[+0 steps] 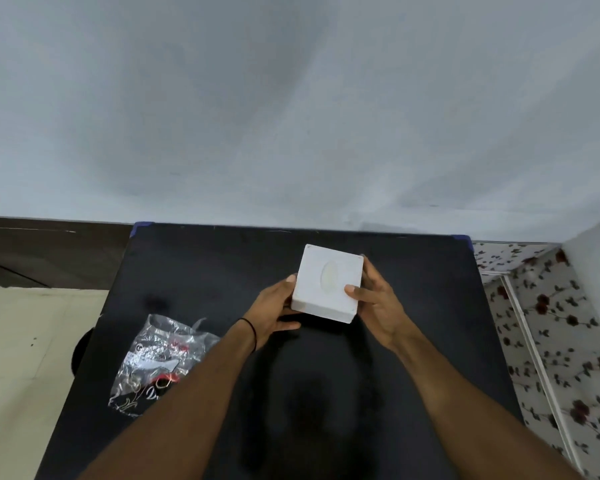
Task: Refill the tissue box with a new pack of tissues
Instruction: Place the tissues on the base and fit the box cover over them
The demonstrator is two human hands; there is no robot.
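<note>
Both hands are wrapped around a white square tissue box (328,284), holding it over the middle of a black table (205,271); whether its underside touches the tabletop cannot be told from this angle. The left hand (274,311) grips the box's left side and near lower corner, fingers curled under the edge and one fingertip showing at the top left rim, with a thin black band (252,332) around its wrist. The right hand (376,299) clasps the right side — its thumb lies across the lid near the front right corner, the other fingers pressed along the far right wall. On top of the box sits an oval dispensing slot (329,275), pale inside, though it is too blurred to say what shows through it. To the left, on the same table and well apart from the box, lies a crumpled clear plastic wrapper (156,362) with red and black printing — flat and slack. Beyond the table's far edge rises a plain grey wall (291,116); to the right is a surface patterned with dark red flowers (555,341).
</note>
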